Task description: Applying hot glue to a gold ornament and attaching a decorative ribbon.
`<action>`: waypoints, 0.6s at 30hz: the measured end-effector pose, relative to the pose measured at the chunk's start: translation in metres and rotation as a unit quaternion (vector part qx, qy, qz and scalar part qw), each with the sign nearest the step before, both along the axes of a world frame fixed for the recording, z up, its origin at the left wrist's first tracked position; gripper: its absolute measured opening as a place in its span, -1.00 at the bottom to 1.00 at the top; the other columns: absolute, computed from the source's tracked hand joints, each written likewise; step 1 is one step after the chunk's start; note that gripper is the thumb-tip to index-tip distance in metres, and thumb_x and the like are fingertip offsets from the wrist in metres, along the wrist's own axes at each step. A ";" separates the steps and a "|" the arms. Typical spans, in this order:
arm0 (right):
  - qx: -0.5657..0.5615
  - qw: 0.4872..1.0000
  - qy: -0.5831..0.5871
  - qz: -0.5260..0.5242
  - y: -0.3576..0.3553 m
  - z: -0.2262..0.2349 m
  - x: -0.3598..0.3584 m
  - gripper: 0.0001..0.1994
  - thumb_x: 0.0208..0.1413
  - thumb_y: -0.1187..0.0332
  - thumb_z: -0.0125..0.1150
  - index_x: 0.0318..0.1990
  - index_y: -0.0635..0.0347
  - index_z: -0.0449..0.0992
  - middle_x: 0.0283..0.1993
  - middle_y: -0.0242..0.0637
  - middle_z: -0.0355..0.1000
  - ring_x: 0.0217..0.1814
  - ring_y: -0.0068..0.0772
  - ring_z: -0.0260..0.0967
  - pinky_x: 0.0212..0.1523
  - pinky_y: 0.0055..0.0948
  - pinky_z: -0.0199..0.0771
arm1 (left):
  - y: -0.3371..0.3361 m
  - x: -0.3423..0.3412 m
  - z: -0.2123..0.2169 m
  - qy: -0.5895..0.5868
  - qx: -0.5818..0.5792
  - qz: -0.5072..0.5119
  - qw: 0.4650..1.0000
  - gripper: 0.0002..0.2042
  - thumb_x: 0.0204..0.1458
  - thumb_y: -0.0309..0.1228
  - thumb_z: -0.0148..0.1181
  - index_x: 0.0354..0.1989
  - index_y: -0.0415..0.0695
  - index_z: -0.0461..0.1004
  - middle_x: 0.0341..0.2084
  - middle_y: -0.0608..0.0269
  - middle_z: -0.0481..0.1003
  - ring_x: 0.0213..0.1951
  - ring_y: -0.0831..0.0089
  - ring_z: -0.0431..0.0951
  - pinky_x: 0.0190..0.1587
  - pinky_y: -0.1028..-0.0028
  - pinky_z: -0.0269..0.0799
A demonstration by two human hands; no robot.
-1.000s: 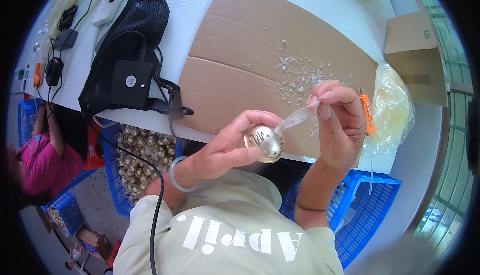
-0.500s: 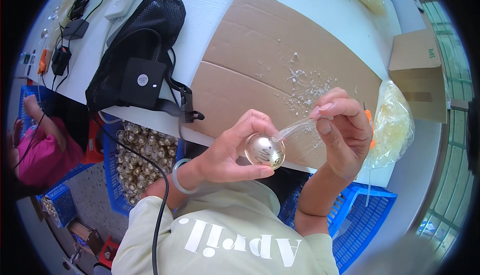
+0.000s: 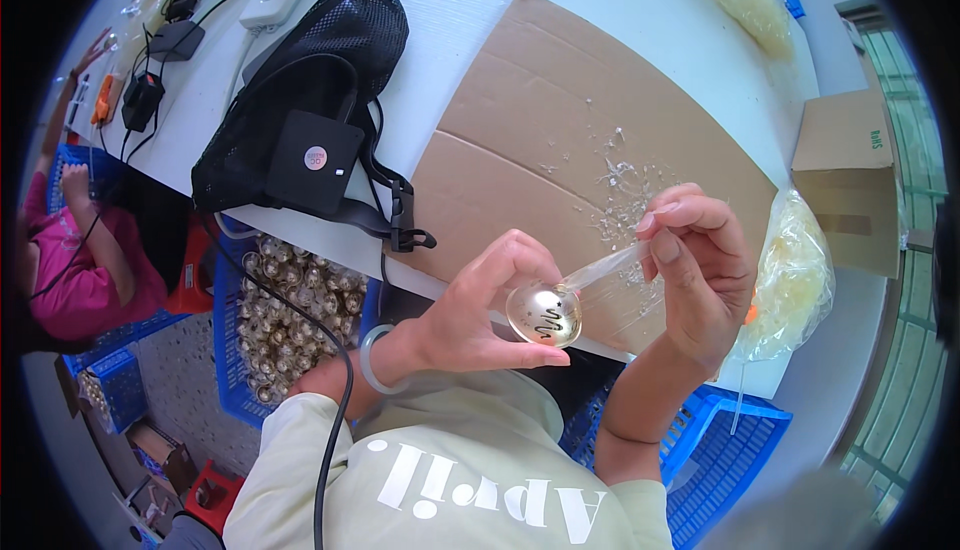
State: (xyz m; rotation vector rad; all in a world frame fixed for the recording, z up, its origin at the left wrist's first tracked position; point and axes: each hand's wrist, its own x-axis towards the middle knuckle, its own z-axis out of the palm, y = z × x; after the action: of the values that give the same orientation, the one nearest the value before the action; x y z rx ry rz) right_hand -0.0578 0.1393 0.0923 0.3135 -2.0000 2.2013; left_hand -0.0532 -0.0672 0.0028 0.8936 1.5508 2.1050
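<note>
My left hand (image 3: 480, 312) is closed around a shiny pale-gold ball ornament (image 3: 545, 316) with dark markings, thumb below and fingers above. From the ball's top a clear plastic strip (image 3: 606, 267) stretches up to my right hand (image 3: 705, 280). The right thumb and fingers pinch its far end, and the strip looks taut and narrow. Both hands are above the near edge of a brown cardboard sheet (image 3: 560, 100). Clear plastic scraps (image 3: 622, 185) lie scattered on the cardboard beyond them.
A blue basket of gold balls (image 3: 290, 320) stands at left; another blue basket (image 3: 735, 470) is at lower right. A black mesh bag (image 3: 300, 100) with a strap lies on the white table. A bag of clear pieces (image 3: 795, 280) sits right. A co-worker in pink (image 3: 100, 260) is at far left.
The ball has turned in my left hand, showing different markings. The plastic strip has drawn narrower. The whole view has shifted slightly, and the co-worker's arm now reaches up at the far left.
</note>
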 end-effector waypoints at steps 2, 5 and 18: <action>0.001 1.000 -0.012 0.002 0.001 -0.003 -0.003 -0.85 0.15 0.64 0.13 -0.14 0.35 0.50 -0.21 -0.18 0.44 -0.30 -0.58 0.35 -0.35 -0.64 0.32 | -0.001 0.002 0.000 0.003 -0.009 0.008 1.000 -0.42 -0.19 -0.56 0.50 -0.01 -0.20 0.27 -0.09 0.12 0.26 0.03 0.20 0.51 0.09 0.25 0.55; 0.002 0.999 -0.036 0.004 0.001 -0.008 -0.008 -0.86 0.20 0.55 0.13 -0.11 0.34 0.48 -0.20 -0.18 0.43 -0.35 -0.59 0.31 -0.42 -0.65 0.31 | -0.001 0.004 0.000 0.009 -0.027 0.024 0.999 -0.42 -0.22 -0.54 0.53 -0.04 -0.21 0.29 -0.10 0.11 0.28 0.03 0.16 0.54 0.01 0.32 0.61; 0.000 0.999 -0.046 0.005 -0.008 -0.010 -0.009 -0.86 0.15 0.61 0.16 -0.13 0.33 0.48 -0.25 -0.21 0.49 -0.26 -0.49 0.39 -0.26 -0.56 0.38 | -0.001 0.003 0.002 0.078 -0.067 0.097 0.990 -0.37 -0.33 -0.45 0.61 -0.09 -0.22 0.31 -0.17 0.10 0.33 -0.03 0.11 0.58 -0.18 0.44 0.69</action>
State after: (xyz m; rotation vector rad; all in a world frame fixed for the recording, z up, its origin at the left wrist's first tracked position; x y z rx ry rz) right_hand -0.0672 0.1309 0.0821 0.2254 -2.0490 2.2617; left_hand -0.0501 -0.0687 0.0052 0.9105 1.9049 2.0710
